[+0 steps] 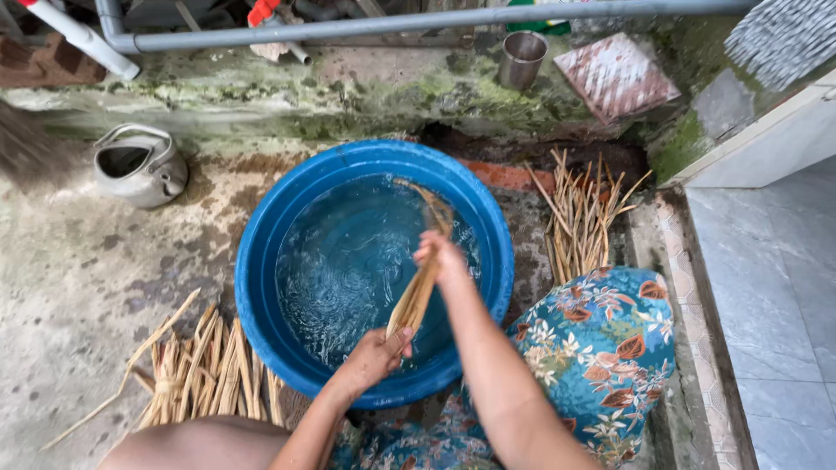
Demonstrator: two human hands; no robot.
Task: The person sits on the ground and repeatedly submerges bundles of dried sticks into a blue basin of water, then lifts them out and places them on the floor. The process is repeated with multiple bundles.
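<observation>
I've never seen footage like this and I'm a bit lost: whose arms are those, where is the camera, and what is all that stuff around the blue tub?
There is no machine here. The arms belong to a person wearing a camera on the head, so the one picture looks down at that person's own hands.

In the middle stands a blue tub filled with water, on a rough concrete floor. Both hands hold one bundle of straw-coloured strips over the water: the left hand grips its near end, the right hand grips it higher up, and the far end dips into the water.

More strips lie in a left pile and a right pile beside the tub. A metal kettle sits at the left, and a metal cup on the mossy ledge behind, under grey pipes. The flowered cloth is the person's clothing.
</observation>
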